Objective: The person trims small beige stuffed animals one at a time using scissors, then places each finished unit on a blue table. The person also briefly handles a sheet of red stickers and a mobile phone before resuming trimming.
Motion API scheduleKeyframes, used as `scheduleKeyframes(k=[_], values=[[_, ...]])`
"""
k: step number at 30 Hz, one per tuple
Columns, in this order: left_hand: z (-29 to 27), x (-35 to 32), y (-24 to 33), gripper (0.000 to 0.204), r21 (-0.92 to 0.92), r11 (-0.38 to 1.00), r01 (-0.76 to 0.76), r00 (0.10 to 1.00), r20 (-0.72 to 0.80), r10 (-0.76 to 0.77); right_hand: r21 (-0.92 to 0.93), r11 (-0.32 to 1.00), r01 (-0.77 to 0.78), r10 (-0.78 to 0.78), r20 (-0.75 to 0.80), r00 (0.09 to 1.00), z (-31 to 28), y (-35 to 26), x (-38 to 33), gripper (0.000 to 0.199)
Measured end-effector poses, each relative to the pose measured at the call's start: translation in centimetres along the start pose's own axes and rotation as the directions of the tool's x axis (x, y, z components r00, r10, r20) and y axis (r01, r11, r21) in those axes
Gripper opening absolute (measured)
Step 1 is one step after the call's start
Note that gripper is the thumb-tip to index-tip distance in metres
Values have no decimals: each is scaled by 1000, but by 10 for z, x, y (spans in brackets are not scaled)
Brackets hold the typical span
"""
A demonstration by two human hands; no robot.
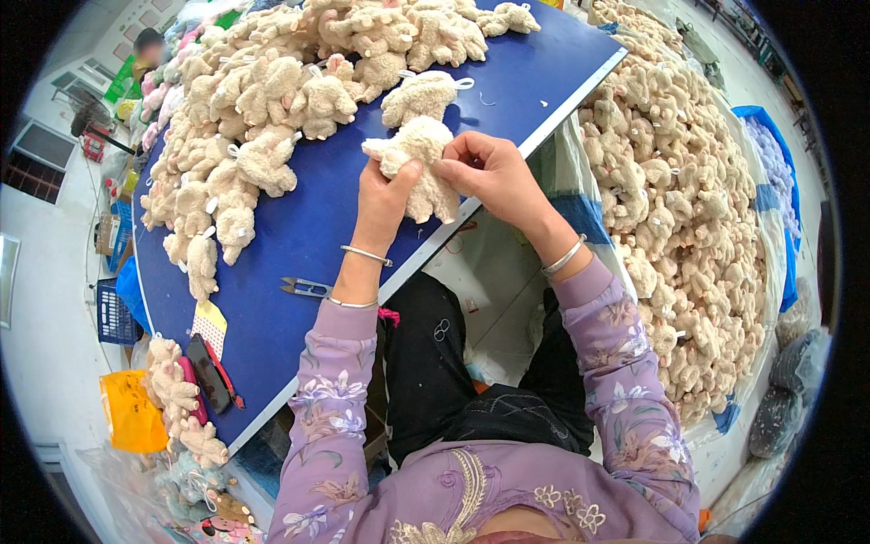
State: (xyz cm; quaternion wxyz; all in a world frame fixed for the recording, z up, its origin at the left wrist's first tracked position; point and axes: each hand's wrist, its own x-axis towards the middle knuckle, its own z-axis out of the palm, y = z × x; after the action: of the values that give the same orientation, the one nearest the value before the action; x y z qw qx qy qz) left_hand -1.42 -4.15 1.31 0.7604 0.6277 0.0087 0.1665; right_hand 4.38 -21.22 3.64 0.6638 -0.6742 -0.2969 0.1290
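A small cream plush toy (422,161) is held up over the front edge of the blue table (353,195). My left hand (385,198) is closed around its left side, thumb on top. With thumb and forefinger together, my right hand (494,177) pinches at the toy's right side; any thread or tag between those fingertips is too small to make out. Just beyond lies another cream plush toy (420,98) with a white loop. Thread snips (306,287) rest on the table to the left of my left wrist.
Many more cream toys (272,100) are heaped across the table's far and left side. To my right stands a large open sack (580,181) full of similar toys (680,208). A phone (211,374) and a yellow dotted sheet (209,325) lie at the table's near left.
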Motion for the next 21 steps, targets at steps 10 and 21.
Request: scheduleKeyframes(k=[10, 21], values=[[2, 5, -2, 34, -66, 998, 2, 996, -87, -8, 138, 988, 62, -45, -120, 992, -2, 10, 7, 15], [2, 6, -6, 32, 65, 998, 2, 994, -107, 5, 225, 974, -32, 30, 14, 999, 0, -3, 0, 13]])
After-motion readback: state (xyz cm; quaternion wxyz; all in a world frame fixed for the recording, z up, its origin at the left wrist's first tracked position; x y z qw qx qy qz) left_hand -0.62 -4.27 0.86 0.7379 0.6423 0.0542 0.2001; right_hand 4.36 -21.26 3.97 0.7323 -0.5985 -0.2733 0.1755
